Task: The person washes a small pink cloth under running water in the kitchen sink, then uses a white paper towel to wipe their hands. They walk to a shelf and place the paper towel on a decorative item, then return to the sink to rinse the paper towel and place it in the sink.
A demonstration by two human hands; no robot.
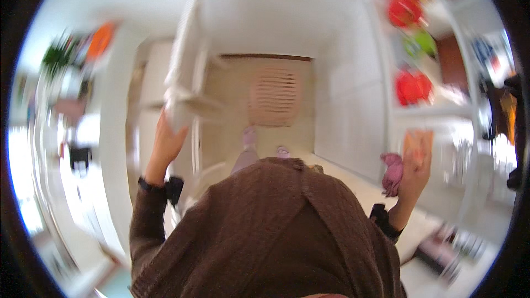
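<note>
My left hand grips the blurred end of a white piece of furniture, which looks like a chair back. Its fingertips are hidden behind the white part. On the right, my right hand holds a crumpled purple cloth on its inner side. A flat orange item shows at the fingers of that hand; blur hides how it is held.
A pink slatted object, perhaps a stool, is on the beige floor ahead of my feet. White cabinet fronts rise to the right, below an open shelf holding red items and a green one. A potted plant stands left.
</note>
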